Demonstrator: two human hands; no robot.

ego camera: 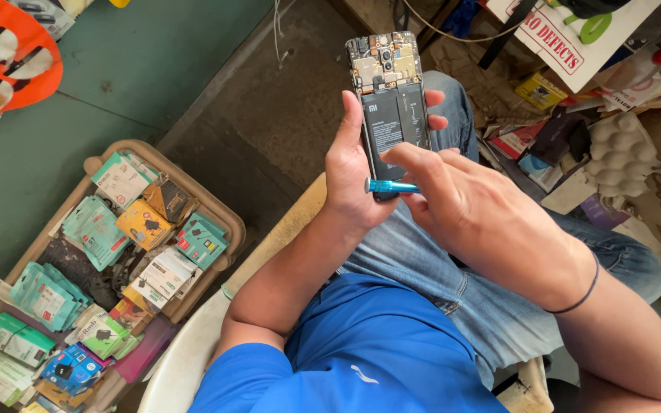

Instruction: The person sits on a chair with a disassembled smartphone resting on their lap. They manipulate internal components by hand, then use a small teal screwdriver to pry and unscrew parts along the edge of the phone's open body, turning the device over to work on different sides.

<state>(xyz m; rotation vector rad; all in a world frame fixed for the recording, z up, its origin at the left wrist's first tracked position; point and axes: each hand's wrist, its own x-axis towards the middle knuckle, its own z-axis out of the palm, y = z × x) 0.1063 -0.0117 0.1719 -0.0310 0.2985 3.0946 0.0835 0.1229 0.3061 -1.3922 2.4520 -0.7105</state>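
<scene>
Smartphone [389, 99], one, back cover off, black battery and circuit board showing, is being gripped by left hand [352, 180]; right hand [464, 210], at four o'clock, is pinching one blue screwdriver [389, 186].

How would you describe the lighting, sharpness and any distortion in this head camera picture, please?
In the head view, daylight is bright and fairly even; the opened phone, the left hand and the right hand with the blue tool look sharp, with soft shadows beneath them. The white placard at the top right is close to overexposed. The basket of packets leans towards the edge, a wide-angle effect.
</scene>
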